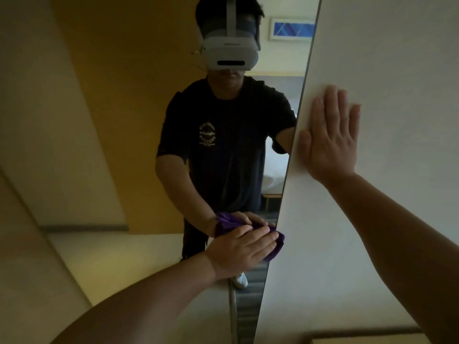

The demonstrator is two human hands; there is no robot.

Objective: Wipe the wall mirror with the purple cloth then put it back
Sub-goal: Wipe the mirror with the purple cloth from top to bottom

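A tall wall mirror (139, 120) fills the left and middle of the head view, its right edge running down beside a white wall. My left hand (242, 249) presses the bunched purple cloth (277, 247) flat against the glass low down, close to the mirror's right edge. Most of the cloth is hidden under my fingers; its reflection shows just above. My right hand (331, 135) lies flat with fingers spread on the white wall, right of the mirror's edge, holding nothing.
The white wall (385, 58) takes up the right side. The mirror reflects a person with a headset, a yellow-brown door, a bed and a framed blue picture (291, 28). A pale ledge corner (367, 340) shows at the bottom right.
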